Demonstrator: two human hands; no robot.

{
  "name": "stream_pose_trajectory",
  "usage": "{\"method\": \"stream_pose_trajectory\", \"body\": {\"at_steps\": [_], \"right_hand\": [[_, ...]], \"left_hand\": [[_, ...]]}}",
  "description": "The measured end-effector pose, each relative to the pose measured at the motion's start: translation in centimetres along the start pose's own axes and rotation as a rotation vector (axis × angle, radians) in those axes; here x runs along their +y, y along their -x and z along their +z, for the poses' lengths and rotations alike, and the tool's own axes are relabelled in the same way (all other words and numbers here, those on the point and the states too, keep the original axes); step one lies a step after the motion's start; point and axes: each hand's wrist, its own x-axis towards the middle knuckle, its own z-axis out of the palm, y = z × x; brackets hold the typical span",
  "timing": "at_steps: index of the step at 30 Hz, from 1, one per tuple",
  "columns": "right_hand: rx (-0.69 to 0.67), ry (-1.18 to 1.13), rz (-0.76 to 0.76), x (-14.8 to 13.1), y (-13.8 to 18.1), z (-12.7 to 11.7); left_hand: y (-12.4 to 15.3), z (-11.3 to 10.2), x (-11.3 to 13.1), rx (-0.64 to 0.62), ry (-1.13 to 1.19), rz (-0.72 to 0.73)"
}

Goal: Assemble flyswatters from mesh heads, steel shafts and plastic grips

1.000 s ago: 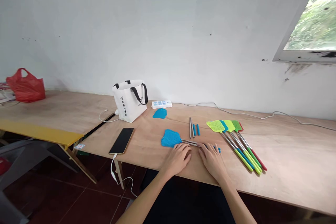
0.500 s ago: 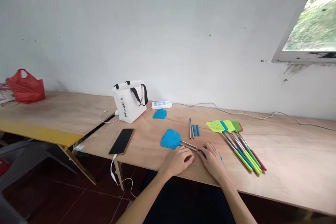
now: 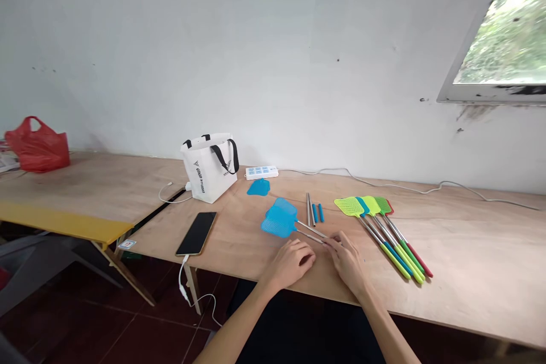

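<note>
- Paired swatters (image 3: 279,224): sky-blue mesh heads, silver shafts
- Loose swatter head (image 3: 258,187): blue
- Metal tubes (image 3: 310,209): silver
- Short sleeves (image 3: 321,213): blue
- Fanned swatters (image 3: 386,231): lime, blue, green and red, with silver shafts
- Tote bag (image 3: 209,173): white, black straps and lettering
- Phone (image 3: 197,233): black screen, gold rim
- Power strip (image 3: 261,172): white, blue patches
- Plastic bag (image 3: 38,148): red
- Worktop (image 3: 469,256): light brown wood grain
- Wall (image 3: 273,57): pale grey, dark specks
</note>
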Motion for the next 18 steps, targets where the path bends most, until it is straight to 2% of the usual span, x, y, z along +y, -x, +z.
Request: {"method": "stream_pose_trajectory", "body": {"at_steps": [4,7,9,12,18], "right_hand": [[0.174,-0.018,0.185,1.4,-0.5,-1.9],[0.22,0.16,0.36,3.4,-0.2,-3.7],[0.147,0.318,0.438,4.8,0.2,-4.5],[0.017,0.478,0.468,6.2,0.8,-4.9],[-0.149,0.565,0.541,5.8,0.6,-4.6]], "left_hand": [[0.1,-0.1,0.0,-0.011,0.025,0.001],[0.1,-0.2,0.0,-0.011,0.032,0.0],[0.1,-0.3,0.1,-0.012,0.033,-0.007],[0.0,-0.4,0.3,-0.02,0.026,-0.012],[0.0,-0.4,0.2,-0.034,0.016,-0.012]]}}
